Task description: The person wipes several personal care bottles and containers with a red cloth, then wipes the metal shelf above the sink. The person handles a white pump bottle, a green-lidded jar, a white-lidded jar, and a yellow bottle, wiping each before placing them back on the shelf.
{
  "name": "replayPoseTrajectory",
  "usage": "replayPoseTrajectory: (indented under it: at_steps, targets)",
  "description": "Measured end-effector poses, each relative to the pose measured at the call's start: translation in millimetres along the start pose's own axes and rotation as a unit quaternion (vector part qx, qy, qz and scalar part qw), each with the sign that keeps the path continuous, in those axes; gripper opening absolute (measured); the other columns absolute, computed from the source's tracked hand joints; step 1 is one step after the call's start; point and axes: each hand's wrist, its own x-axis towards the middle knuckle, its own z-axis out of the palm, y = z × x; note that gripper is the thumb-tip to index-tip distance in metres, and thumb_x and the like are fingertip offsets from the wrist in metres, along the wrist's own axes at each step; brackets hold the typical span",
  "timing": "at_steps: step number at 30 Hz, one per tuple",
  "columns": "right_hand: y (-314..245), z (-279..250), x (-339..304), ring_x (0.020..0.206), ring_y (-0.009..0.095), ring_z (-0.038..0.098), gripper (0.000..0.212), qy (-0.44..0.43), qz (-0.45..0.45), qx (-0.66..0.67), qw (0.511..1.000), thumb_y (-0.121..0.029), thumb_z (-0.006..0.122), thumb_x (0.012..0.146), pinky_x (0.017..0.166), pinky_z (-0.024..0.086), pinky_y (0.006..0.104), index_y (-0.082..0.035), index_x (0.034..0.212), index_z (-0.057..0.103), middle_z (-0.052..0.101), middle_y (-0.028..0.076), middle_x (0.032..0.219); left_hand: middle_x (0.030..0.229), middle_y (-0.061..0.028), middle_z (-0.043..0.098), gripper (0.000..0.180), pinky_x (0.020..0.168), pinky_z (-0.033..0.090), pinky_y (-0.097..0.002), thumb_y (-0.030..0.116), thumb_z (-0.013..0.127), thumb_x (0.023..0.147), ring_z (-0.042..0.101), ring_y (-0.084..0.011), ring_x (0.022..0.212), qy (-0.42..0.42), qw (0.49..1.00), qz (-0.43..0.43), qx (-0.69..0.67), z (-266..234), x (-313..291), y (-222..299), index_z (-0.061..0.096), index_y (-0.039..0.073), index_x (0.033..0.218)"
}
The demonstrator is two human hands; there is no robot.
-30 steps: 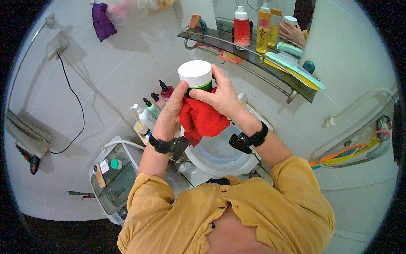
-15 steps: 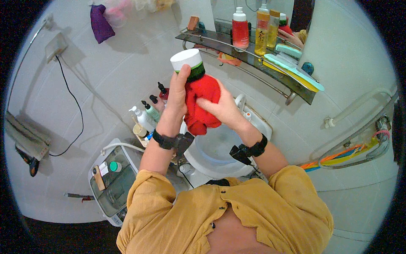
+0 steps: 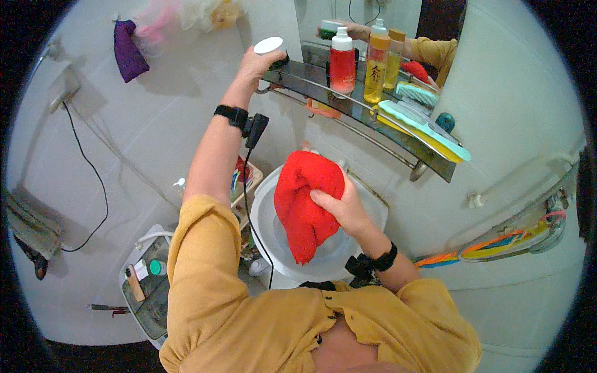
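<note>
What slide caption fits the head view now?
Left hand holds a round white-lidded green jar by the dark glass shelf; right hand holds a crumpled red cloth above the white washbasin.

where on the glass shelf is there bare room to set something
Bare glass shows on the shelf between the jar in the left hand and the red bottle. Rightward is crowded: yellow bottle, teal comb, long teal handle. A thin bare strip borders the front edge there.

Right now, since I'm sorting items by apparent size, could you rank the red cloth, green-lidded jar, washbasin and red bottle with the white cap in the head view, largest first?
1. Washbasin, partly hidden
2. Red cloth
3. Red bottle
4. Green-lidded jar, far smaller-looking
</note>
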Motion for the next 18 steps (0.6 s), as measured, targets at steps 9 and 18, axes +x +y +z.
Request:
replayPoseTrajectory:
  at_steps: [9,18]
  targets:
    - [3,-19,-7,0.105,0.018,0.06,0.053,0.033,0.015,-0.009,0.999,-0.012,0.072,0.08,0.094,0.047,0.0342,-0.004,0.127,0.048,0.062,0.008,0.114,0.107,-0.0144,0.068,0.07,0.086,0.051,-0.0355,0.044,0.081,0.059,0.065,-0.0254,0.101,0.034,0.957,-0.022,0.286,26,73,-40,0.066,0.001,0.11]
    - [2,-23,-10,0.105,0.017,0.06,0.054,0.058,0.021,-0.064,0.996,-0.011,0.072,0.08,0.093,0.048,0.0342,-0.003,0.128,0.048,0.062,0.008,0.115,0.109,-0.0178,0.068,0.072,0.085,0.051,-0.0366,0.046,0.081,0.065,0.066,-0.0286,0.101,0.105,0.94,0.075,0.317,30,70,-44,0.063,-0.001,0.117]
